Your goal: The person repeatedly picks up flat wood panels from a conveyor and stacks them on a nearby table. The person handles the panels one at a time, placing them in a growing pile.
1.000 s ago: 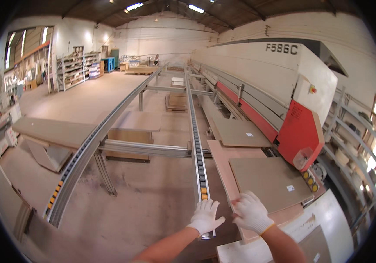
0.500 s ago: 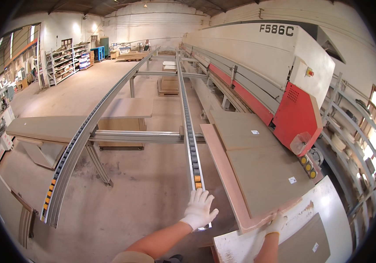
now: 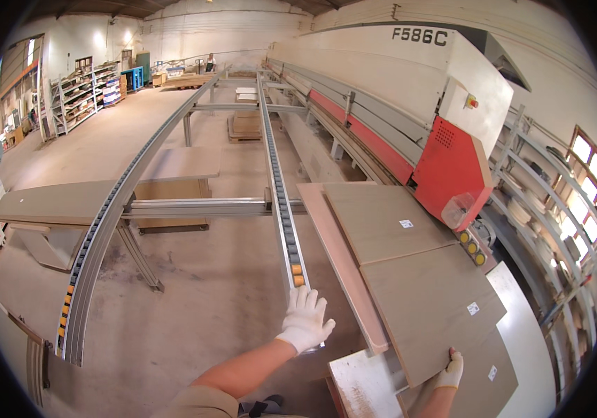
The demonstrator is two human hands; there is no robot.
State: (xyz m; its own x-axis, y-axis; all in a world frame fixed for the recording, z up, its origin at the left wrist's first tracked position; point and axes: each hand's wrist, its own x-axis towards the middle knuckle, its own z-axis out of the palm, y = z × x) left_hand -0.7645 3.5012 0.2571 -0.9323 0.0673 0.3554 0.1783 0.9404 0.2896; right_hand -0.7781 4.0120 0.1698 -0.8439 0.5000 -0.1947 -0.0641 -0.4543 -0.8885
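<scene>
The gloved left hand is spread open, fingers splayed, over the near end of the roller rail; the gloved right hand grips the near edge of the grey-brown panel, lying by the red-and-cream machine; since before, the panel has slid nearer, the right hand lower.

White knit gloves, grey-brown panels (small white labels), and a cream machine with red guards.

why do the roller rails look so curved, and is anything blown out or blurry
Head view: fisheye bends the straight roller rail and the outer rail toward the dark rim; windows at right and far ceiling lights glare white; the left hand, right hand and panel look sharp.
</scene>
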